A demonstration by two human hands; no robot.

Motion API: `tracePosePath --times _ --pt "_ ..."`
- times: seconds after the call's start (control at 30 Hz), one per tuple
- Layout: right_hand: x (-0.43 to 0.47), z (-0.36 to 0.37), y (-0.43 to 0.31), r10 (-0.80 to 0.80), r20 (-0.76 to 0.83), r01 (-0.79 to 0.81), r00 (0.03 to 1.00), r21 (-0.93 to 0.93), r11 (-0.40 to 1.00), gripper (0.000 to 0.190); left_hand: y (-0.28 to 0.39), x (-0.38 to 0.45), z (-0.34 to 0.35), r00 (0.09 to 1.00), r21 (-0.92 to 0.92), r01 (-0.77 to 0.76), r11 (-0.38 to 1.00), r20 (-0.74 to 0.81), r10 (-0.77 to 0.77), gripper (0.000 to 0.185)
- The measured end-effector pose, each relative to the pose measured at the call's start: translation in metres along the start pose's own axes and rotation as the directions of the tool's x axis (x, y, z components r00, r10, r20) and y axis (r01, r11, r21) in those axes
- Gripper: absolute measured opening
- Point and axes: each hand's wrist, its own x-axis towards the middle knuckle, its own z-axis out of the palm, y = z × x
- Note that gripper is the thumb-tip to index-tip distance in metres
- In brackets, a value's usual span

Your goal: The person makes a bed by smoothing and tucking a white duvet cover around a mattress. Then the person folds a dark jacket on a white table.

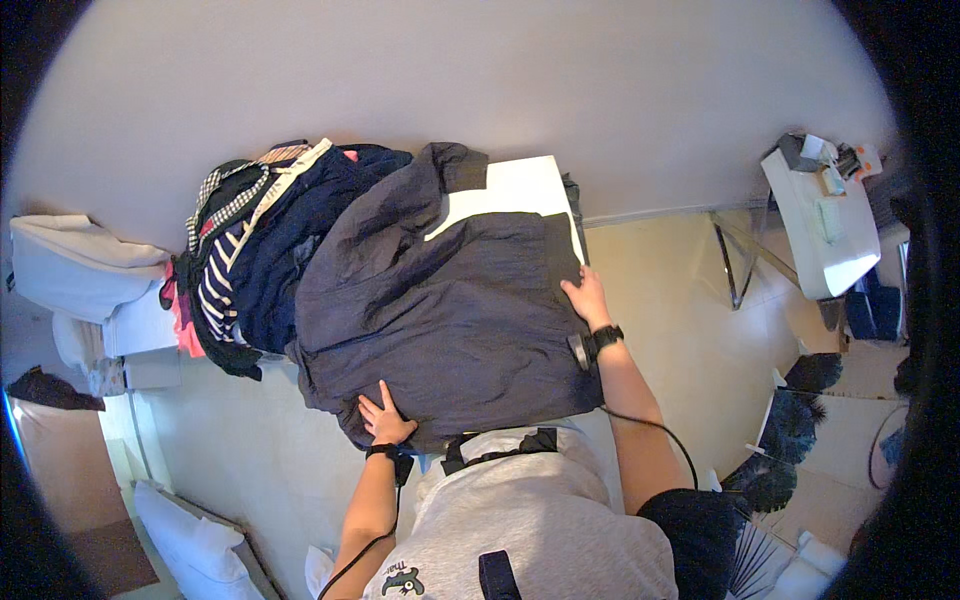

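A dark grey jacket point(450, 322) lies spread in front of me, one sleeve point(375, 202) folded up toward the wall. My left hand point(386, 420) rests flat on its near left part with the fingers apart. At the jacket's right edge is my right hand point(587, 296), thumb on the cloth; whether the fingers pinch it is not clear. Beyond the jacket a white surface point(525, 187) shows, partly covered by it. On the left, touching the jacket, is a heap of clothes point(262, 255), with dark blue, striped and checked pieces.
A white table point(832, 240) with small items stands at the far right, on metal legs point(727, 262). A white cloth point(82, 262) covers something at the left. White pillows point(195, 547) lie at the lower left. A cable point(660, 427) runs from the right wrist strap.
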Motion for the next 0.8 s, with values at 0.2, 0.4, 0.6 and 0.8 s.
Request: tracePosePath --times 0.2,0.4,0.6,0.8 --pt "0.063 0.023 -0.057 0.19 0.041 -0.193 0.981 0.088 0.977 0.049 0.001 0.0 -0.007 0.997 0.032 0.06 0.998 0.043 -0.061 0.129" --pt "0.119 0.0 -0.007 -0.053 -0.063 0.051 0.997 -0.022 0.998 0.026 0.008 -0.003 -0.011 0.998 0.042 0.043 0.998 0.036 -0.045 0.13" --pt "0.086 -0.012 -0.054 -0.153 -0.173 0.096 0.973 -0.3 0.949 0.053 0.012 -0.005 -0.012 0.999 0.041 0.042 0.998 0.028 -0.043 0.132" --pt "-0.026 0.038 -0.088 -0.441 0.222 0.491 0.87 -0.294 0.82 0.063 0.021 0.0 -0.012 0.995 0.096 0.097 0.991 0.018 -0.099 0.131"
